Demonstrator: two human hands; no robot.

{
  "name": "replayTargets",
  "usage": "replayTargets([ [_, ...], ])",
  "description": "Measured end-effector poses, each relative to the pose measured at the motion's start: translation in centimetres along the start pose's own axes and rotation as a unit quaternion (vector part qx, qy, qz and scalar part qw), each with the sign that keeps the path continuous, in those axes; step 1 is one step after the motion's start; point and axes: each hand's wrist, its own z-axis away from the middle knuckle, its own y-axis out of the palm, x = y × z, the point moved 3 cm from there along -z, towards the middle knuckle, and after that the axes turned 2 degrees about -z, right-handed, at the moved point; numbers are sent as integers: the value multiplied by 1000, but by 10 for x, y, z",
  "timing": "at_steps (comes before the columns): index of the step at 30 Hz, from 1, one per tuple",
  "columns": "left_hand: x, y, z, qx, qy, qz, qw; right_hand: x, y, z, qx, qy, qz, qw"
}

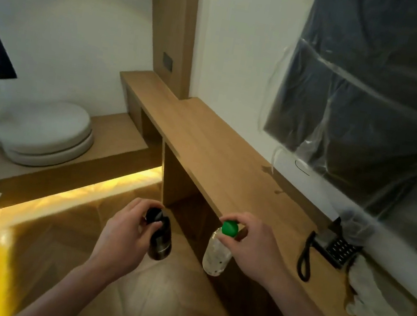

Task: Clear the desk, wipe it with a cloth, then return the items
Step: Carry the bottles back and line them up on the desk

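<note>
Left grip (123, 229) grasps a dark bottle (160, 240) by its top; right grip (248, 246) pinches a clear bottle (216, 254) at its green cap (229, 228). Both hang just off the table (217, 145) edge; a phone (335, 249) and cloth (375, 301) lie at 3 o'clock.

A long wooden desk (219, 148) is running along the white wall. A black phone (335, 247) is sitting on it at the right, with its curly cord (304, 260) hanging down toward the front edge. A white cloth (375, 301) is lying crumpled on the desk just beside the phone.
</note>
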Motion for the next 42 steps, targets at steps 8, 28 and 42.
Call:
replayTargets([
  [8,77,-39,-134,-3,6,-13,1000,34,51,-132,-26,7,-20,999],
  [28,205,-86,-419,49,43,-21,998,91,115,-401,-72,61,-29,995],
  [42,256,-76,-652,78,69,-65,992,79,122,-630,-83,89,-62,991],
])
